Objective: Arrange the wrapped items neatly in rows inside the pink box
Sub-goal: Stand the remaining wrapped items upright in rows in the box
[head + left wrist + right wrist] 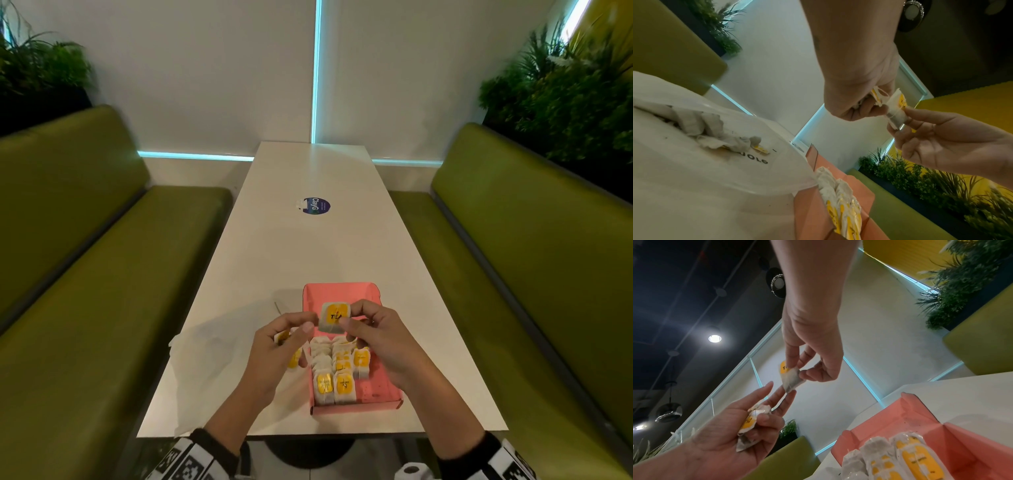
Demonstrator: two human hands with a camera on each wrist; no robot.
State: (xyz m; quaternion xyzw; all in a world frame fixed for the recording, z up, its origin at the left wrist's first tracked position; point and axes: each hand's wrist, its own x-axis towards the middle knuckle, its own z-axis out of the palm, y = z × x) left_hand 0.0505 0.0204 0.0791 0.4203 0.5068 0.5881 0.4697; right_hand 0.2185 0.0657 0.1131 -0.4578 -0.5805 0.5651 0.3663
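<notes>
A white wrapped tea bag with a yellow label (335,317) (790,378) (898,110) hangs above the pink box (342,291) (920,418) (861,193). My right hand (349,315) (795,371) pinches it by its right edge. My left hand (301,327) (764,415) grips a crumpled tea bag (750,423) (877,95) in its curled fingers. Its straighter fingertips reach the lower left corner of the hanging bag. Several tea bags (339,370) (900,459) stand in rows in the near left part of the box. The box's far half and right side show bare pink floor.
A white plastic bag (205,359) (694,162) lies left of the box, with loose tea bags (294,359) at its edge. A round sticker (317,205) marks the white table (325,257) farther out. Green benches (102,257) flank the table on both sides.
</notes>
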